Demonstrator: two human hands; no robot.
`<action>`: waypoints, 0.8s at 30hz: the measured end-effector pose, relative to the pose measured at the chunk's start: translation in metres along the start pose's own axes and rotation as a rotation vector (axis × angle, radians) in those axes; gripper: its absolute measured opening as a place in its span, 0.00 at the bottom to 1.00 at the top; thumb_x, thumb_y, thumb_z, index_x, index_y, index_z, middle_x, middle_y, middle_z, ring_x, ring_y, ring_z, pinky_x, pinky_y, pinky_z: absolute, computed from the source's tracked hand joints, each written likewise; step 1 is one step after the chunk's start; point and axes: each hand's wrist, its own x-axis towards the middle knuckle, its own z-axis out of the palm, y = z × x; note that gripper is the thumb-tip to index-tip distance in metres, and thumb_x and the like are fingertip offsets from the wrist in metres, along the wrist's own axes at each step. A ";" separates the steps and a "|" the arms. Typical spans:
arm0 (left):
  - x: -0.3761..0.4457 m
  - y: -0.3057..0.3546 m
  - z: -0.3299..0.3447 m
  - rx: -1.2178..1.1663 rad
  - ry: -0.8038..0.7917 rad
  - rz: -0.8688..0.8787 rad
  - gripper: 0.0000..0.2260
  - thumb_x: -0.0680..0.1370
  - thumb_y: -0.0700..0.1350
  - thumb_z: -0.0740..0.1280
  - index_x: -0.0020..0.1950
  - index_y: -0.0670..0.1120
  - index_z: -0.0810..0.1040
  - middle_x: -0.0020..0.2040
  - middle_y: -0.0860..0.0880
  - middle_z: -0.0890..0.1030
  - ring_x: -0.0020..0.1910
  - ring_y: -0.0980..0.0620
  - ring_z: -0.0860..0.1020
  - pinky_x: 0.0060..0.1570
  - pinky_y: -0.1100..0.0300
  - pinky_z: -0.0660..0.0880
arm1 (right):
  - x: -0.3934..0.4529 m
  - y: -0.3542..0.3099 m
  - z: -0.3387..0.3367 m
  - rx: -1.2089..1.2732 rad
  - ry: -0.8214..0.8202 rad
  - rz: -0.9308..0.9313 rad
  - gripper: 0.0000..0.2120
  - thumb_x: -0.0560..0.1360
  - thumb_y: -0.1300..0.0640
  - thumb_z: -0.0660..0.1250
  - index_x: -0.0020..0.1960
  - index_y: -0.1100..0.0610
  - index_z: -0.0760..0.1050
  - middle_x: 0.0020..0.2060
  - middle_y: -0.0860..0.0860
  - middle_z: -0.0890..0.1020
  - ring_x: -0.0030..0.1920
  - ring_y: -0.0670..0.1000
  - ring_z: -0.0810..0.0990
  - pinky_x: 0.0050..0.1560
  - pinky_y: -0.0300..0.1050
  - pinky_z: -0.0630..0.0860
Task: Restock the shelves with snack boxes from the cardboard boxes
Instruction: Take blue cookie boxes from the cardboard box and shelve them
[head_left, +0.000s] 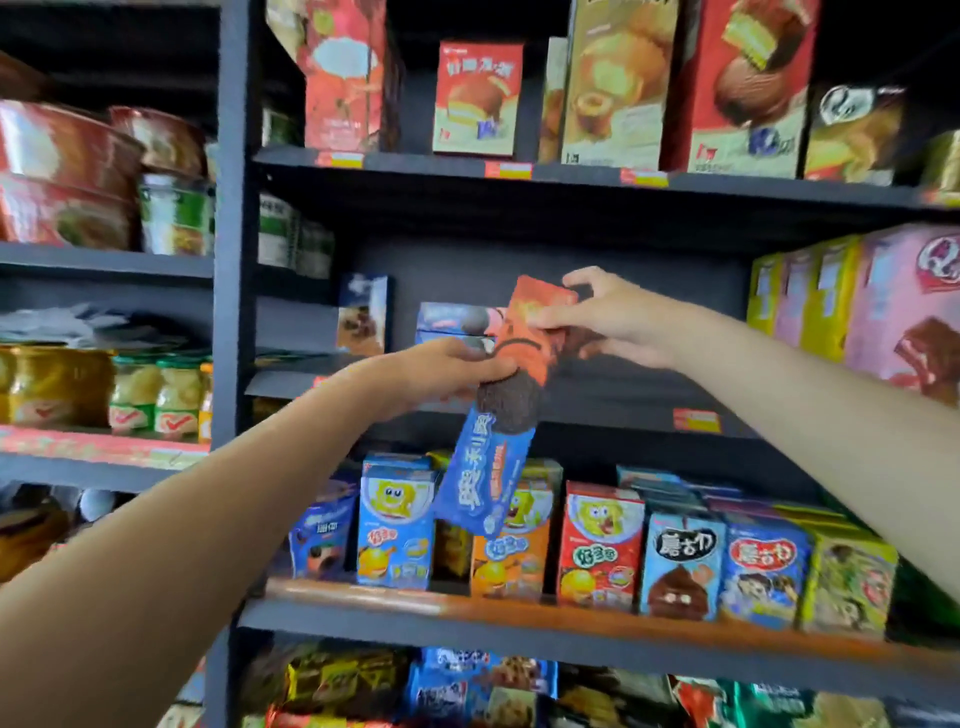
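Head view: dark shop shelving (571, 179), several tiers, price tags on the front edges. Top tier and lower tier (519, 610) are well filled with snack boxes; the middle tier (597, 405) holds only a few small boxes (363, 314) at the back left and pink boxes (904, 306) at right, with a bare stretch between.

Left hand (441, 374) grips a long blue cookie box (485, 478), tilted, in front of the middle tier. Right hand (608, 322) pinches an orange-red box (535, 332) at its top corner, above that bare stretch. Neither box is set down yet.

Judgement: restocking partly done; middle tier still needs filling. Cardboard boxes not in view.
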 end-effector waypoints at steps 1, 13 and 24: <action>0.006 0.003 -0.001 0.068 -0.028 0.013 0.14 0.80 0.47 0.61 0.60 0.41 0.77 0.48 0.52 0.79 0.43 0.63 0.76 0.49 0.70 0.71 | 0.004 0.006 -0.008 0.027 0.004 0.025 0.29 0.71 0.59 0.72 0.68 0.53 0.63 0.48 0.55 0.78 0.35 0.49 0.75 0.33 0.40 0.72; 0.096 -0.037 -0.093 -0.099 0.400 -0.198 0.07 0.78 0.46 0.65 0.46 0.45 0.69 0.37 0.48 0.69 0.32 0.53 0.70 0.28 0.63 0.68 | 0.128 0.075 -0.024 0.710 0.286 0.031 0.36 0.71 0.64 0.72 0.72 0.67 0.57 0.59 0.65 0.76 0.45 0.57 0.84 0.37 0.48 0.83; 0.222 -0.096 -0.123 -0.117 0.493 -0.023 0.06 0.73 0.30 0.64 0.45 0.38 0.77 0.43 0.42 0.77 0.45 0.48 0.73 0.45 0.56 0.70 | 0.251 0.090 -0.008 0.457 0.371 0.021 0.13 0.75 0.66 0.66 0.59 0.69 0.73 0.53 0.62 0.80 0.50 0.56 0.80 0.51 0.46 0.76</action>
